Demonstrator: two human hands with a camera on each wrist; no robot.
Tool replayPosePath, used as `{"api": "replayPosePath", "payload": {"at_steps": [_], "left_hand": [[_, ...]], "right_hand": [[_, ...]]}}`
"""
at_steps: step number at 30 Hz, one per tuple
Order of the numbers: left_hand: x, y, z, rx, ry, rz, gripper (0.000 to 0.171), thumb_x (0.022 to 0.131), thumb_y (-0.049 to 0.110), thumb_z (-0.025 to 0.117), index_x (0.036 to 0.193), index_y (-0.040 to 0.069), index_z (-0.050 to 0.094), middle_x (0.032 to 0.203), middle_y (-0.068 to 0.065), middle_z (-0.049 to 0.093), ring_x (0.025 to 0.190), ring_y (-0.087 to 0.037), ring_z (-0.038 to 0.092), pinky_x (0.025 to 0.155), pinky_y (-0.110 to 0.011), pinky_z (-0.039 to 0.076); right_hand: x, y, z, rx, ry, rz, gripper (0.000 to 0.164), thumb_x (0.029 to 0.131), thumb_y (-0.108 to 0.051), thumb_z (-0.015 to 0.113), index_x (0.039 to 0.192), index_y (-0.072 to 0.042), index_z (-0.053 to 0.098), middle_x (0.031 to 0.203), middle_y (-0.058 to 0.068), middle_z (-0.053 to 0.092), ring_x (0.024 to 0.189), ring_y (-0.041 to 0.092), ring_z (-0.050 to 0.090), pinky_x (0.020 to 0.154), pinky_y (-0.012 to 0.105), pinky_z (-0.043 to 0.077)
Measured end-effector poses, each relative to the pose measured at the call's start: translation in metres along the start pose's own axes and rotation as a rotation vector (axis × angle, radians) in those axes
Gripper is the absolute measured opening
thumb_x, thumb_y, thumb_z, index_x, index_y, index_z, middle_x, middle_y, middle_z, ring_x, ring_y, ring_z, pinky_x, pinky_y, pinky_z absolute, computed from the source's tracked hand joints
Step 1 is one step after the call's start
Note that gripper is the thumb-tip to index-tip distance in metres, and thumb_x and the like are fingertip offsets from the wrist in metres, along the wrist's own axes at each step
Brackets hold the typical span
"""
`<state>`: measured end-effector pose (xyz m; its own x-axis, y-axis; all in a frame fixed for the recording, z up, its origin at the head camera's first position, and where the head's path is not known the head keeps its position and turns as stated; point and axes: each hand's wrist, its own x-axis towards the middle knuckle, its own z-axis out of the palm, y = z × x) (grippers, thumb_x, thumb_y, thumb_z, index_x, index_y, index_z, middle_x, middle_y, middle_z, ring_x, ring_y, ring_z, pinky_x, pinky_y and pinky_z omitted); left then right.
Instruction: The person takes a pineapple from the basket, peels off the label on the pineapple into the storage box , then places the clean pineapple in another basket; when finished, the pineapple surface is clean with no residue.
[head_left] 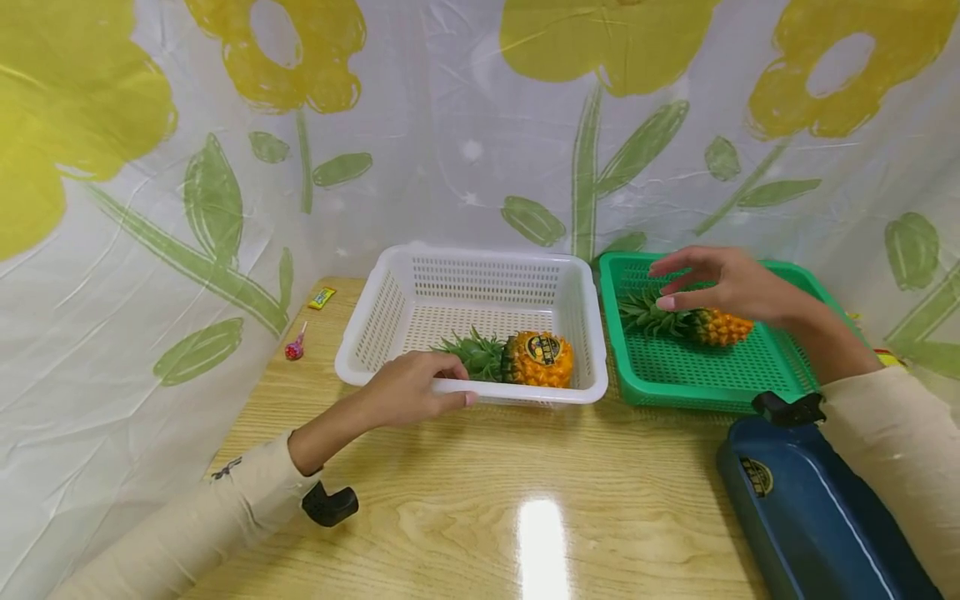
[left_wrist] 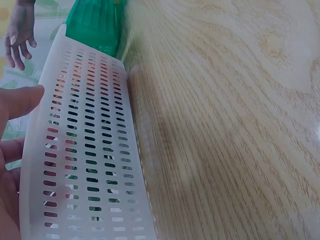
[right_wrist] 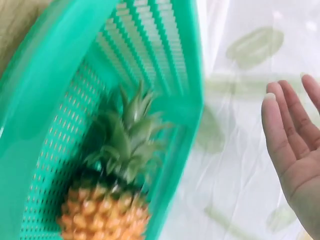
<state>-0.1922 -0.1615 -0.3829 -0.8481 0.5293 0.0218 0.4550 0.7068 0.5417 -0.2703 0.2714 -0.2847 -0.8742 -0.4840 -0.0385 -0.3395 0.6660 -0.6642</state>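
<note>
The left hand (head_left: 416, 390) holds the near rim of the white basket (head_left: 480, 279), with its thumb outside and its fingers inside. The right hand (head_left: 720, 287) is up in the air over the green basket (head_left: 675, 392). Its fingers are loose and a bit spread, and it holds nothing. Under it, one pineapple (head_left: 722, 327) lies on its side, leaves to the left. The other pineapple (head_left: 540, 360) lies in the near right part of the white basket.

To do this well, the left hand should hold the rim softly, so the basket does not tip. The right hand should go around the fat orange part, since the leaves look pokey and bendy.

Counting: two baskets, two pineapples, one lollipop (head_left: 295, 346) and one wrapped candy (head_left: 322, 298) on the far left, and one blue tub (head_left: 817, 508) on the near right.
</note>
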Motion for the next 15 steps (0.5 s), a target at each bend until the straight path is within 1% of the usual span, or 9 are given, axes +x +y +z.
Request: {"api": "replayPosePath", "payload": {"at_steps": [3, 7, 11, 15], "left_hand": [[0.000, 0.000, 0.000, -0.005, 0.001, -0.005, 0.026, 0.092, 0.049, 0.069, 0.102, 0.025, 0.072, 0.094, 0.011, 0.072, 0.080, -0.006, 0.063, 0.072, -0.032, 0.051], [0.001, 0.001, 0.000, 0.003, 0.006, -0.010, 0.025, 0.092, 0.049, 0.069, 0.101, 0.025, 0.072, 0.094, 0.011, 0.072, 0.079, -0.005, 0.062, 0.071, -0.032, 0.051], [0.000, 0.002, 0.000, 0.005, 0.004, -0.011, 0.025, 0.092, 0.047, 0.070, 0.102, 0.025, 0.072, 0.094, 0.011, 0.072, 0.079, -0.006, 0.062, 0.072, -0.032, 0.051], [-0.001, 0.002, -0.001, -0.005, -0.005, -0.005, 0.025, 0.093, 0.046, 0.069, 0.103, 0.024, 0.071, 0.095, 0.010, 0.072, 0.082, -0.008, 0.064, 0.074, -0.033, 0.052]], "right_hand": [[0.004, -0.010, 0.008, 0.005, -0.032, -0.021, 0.043, 0.094, -0.021, 0.073, 0.135, -0.018, 0.060, 0.133, 0.003, 0.062, 0.113, 0.014, 0.065, 0.085, 0.027, 0.054], [0.009, -0.022, 0.020, 0.026, -0.077, -0.045, 0.045, 0.092, -0.021, 0.075, 0.135, -0.017, 0.060, 0.136, 0.004, 0.060, 0.119, 0.026, 0.063, 0.089, 0.034, 0.055], [0.015, -0.033, 0.033, 0.066, -0.119, -0.056, 0.047, 0.090, -0.023, 0.077, 0.134, -0.016, 0.061, 0.139, 0.007, 0.057, 0.122, 0.031, 0.061, 0.093, 0.042, 0.054], [0.025, -0.042, 0.046, 0.092, -0.162, -0.080, 0.047, 0.089, -0.023, 0.078, 0.133, -0.015, 0.062, 0.138, 0.007, 0.057, 0.121, 0.032, 0.061, 0.093, 0.043, 0.055]]}}
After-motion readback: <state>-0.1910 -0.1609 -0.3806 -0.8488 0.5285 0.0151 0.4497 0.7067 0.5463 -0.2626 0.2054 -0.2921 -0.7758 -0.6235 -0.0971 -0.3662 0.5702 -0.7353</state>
